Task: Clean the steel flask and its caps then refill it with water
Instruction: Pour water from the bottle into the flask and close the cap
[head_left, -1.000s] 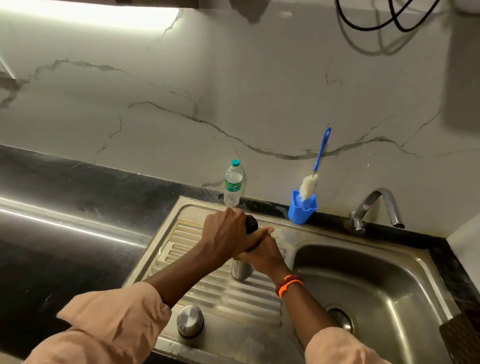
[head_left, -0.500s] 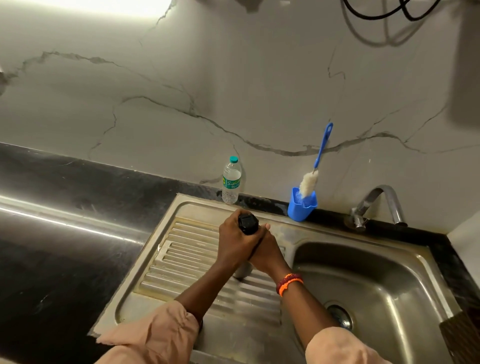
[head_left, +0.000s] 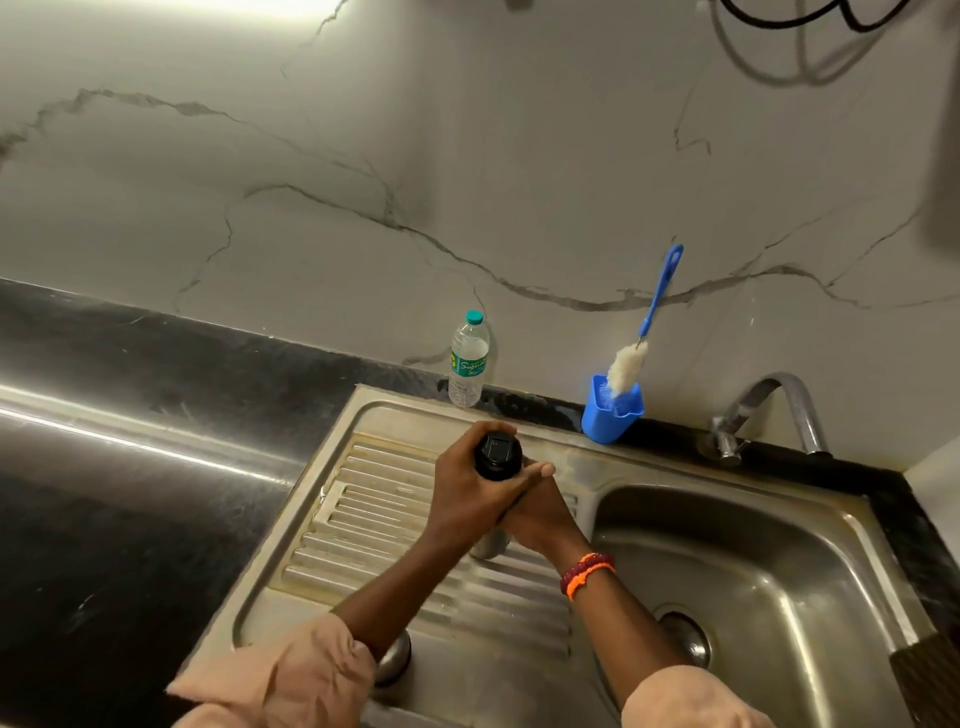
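Note:
The steel flask (head_left: 488, 544) stands upright on the sink's ribbed drainboard (head_left: 374, 519); only its lower body shows below my hands. My left hand (head_left: 462, 493) grips the black inner cap (head_left: 497, 456) at the flask's top, fingers curled round its side. Just beneath, my right hand (head_left: 543, 519) grips the flask body. A round steel outer cap (head_left: 395, 657) lies on the drainboard near the front, partly hidden by my left forearm and sleeve.
A small plastic water bottle (head_left: 469, 361) stands at the wall behind the drainboard. A blue holder (head_left: 610, 415) carries a bottle brush (head_left: 631, 358). The tap (head_left: 779, 400) curves over the sink basin (head_left: 779, 545). Black counter (head_left: 130, 467) lies to the left.
My left hand has slid off the cap's top to its side, so the black top shows. Both hands stay on the flask. My left arm now covers part of the steel outer cap.

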